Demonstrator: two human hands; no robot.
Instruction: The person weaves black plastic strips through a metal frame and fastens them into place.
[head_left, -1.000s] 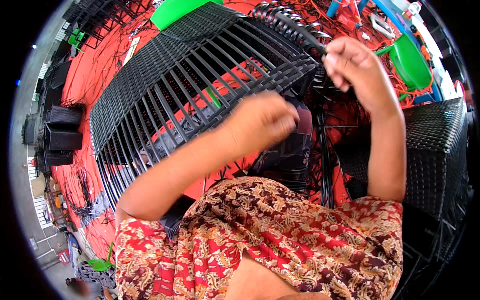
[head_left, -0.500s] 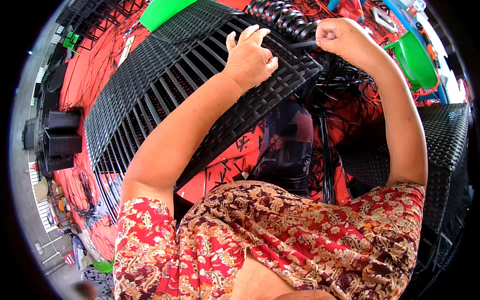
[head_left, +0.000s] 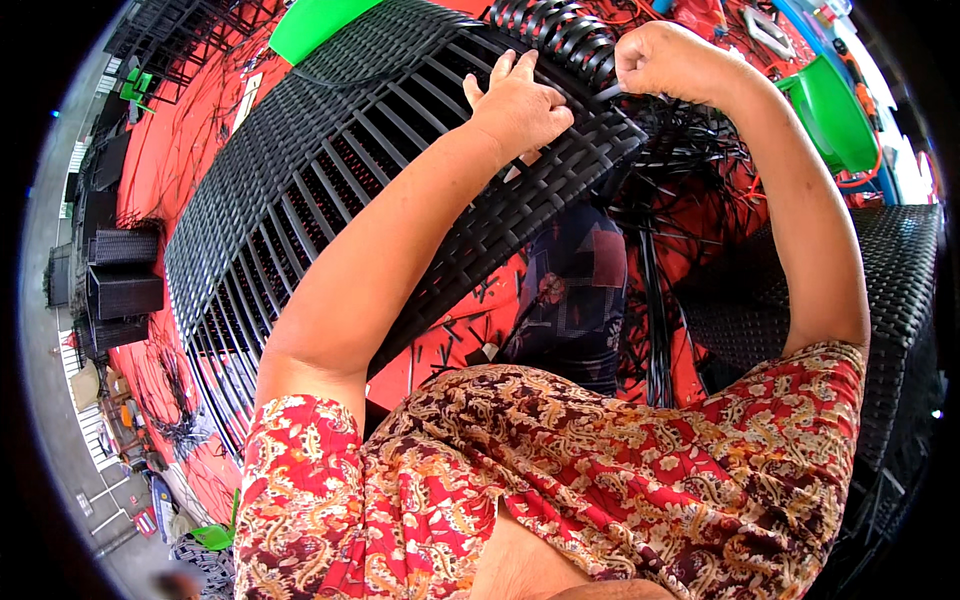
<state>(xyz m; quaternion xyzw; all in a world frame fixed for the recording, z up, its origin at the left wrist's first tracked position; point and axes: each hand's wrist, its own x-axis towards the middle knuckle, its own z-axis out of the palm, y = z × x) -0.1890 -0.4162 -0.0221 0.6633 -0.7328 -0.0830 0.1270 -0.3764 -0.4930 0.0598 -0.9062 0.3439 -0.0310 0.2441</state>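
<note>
Red floor covering (head_left: 190, 150) spreads beneath our work, strewn with black strips. Across it slants the black woven panel (head_left: 330, 170), reaching up under both our grips. Our left hand (head_left: 520, 105) lies flat upon its upper weave, fingers spread; our right hand (head_left: 672, 62), fisted, pinches a black strand (head_left: 603, 93) at the panel's top edge.
</note>
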